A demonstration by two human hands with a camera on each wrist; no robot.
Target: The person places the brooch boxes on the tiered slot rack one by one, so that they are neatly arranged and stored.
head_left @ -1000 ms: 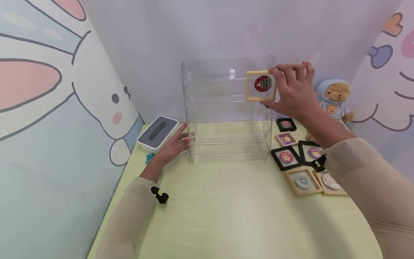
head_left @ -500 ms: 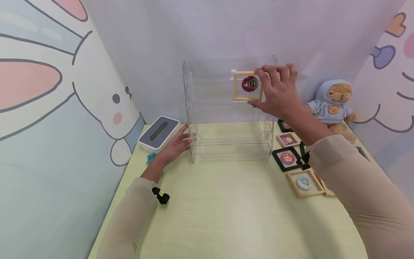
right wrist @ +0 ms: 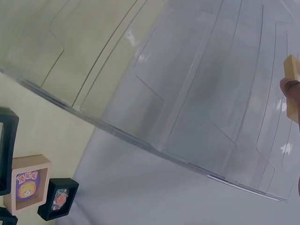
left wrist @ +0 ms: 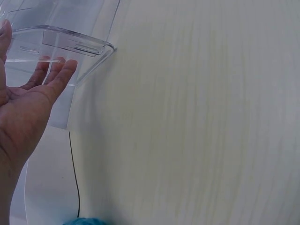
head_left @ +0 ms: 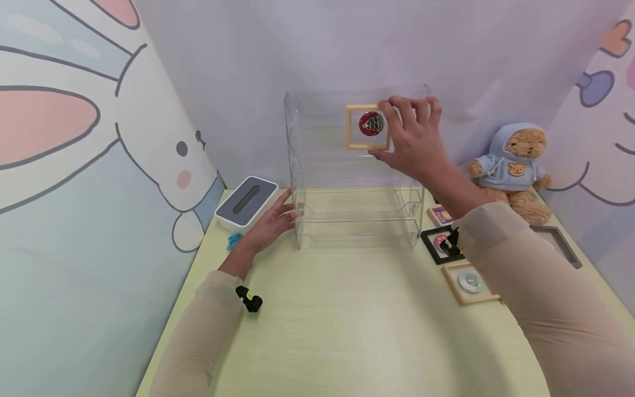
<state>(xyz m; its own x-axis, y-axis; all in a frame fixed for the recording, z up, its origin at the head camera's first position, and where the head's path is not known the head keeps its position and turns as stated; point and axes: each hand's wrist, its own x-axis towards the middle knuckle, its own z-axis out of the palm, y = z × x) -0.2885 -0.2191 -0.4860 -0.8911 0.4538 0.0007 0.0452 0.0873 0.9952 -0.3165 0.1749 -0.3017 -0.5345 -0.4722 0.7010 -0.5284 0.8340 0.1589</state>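
Observation:
My right hand (head_left: 413, 132) pinches a light-wood square frame (head_left: 350, 128) by its right side, thumb below and fingers on top. Inside its clear pane sits a round red badge (head_left: 371, 124) with a green tree. The frame is held upright before the upper tiers of a clear acrylic shelf rack (head_left: 359, 219). In the right wrist view only a corner of the frame (right wrist: 291, 70) and a fingertip show. My left hand (head_left: 270, 225) rests with extended fingers against the rack's left side; the left wrist view has those fingertips at the clear panel (left wrist: 70, 40).
A white tissue box (head_left: 246, 203) with a grey lid and a blue item (head_left: 234, 241) lie left of the rack. Several badge frames, including a wooden one (head_left: 458, 292), lie at the right, partly behind my sleeve. A teddy bear (head_left: 516, 165) sits behind them.
My right hand has carried the wooden frame leftward, from the rack's right end toward its middle. The left hand stays at the rack's side.

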